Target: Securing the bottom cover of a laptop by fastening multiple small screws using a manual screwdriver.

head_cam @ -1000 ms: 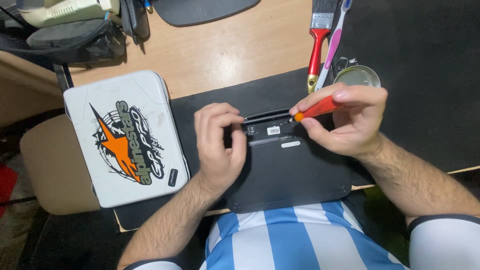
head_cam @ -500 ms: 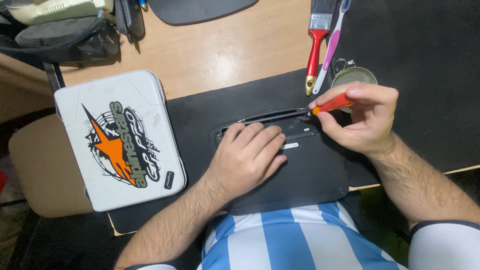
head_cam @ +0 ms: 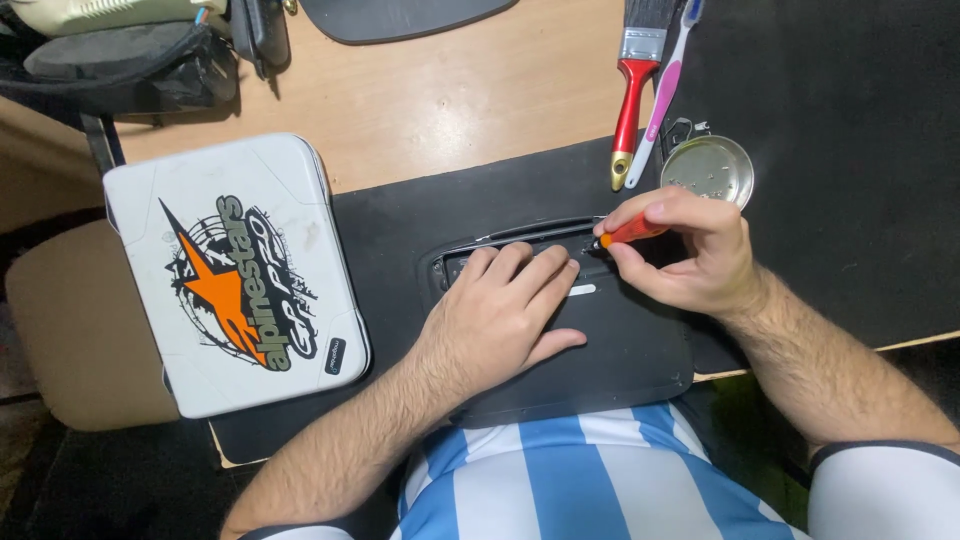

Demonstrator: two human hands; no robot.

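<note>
The left hand (head_cam: 500, 315) lies flat on a black device (head_cam: 600, 350), palm down, with the fingers spread out a little. Its grip is open; it presses on the device and holds nothing. The device is a flat black slab. It lies on a black mat (head_cam: 400, 215) at the near edge of the wooden surface (head_cam: 440, 90), right in front of the person's striped shirt.

The right hand (head_cam: 690, 250) is closed around a small screwdriver (head_cam: 628, 232) with an orange handle. The fingers pinch the handle tight. The tip points left and touches the top edge of the device, just beside the left fingertips.

A small round metal tin (head_cam: 710, 170) sits just behind the right hand. There are tiny bits in it, too small to tell what they are. Next to the tin lie a paintbrush (head_cam: 632, 90) with a red handle and a pink toothbrush (head_cam: 665, 85), side by side.

To the left of the mat is a white case (head_cam: 240, 270) with an orange and black picture on it. A dark bag (head_cam: 120, 60) sits at the far left corner.
</note>
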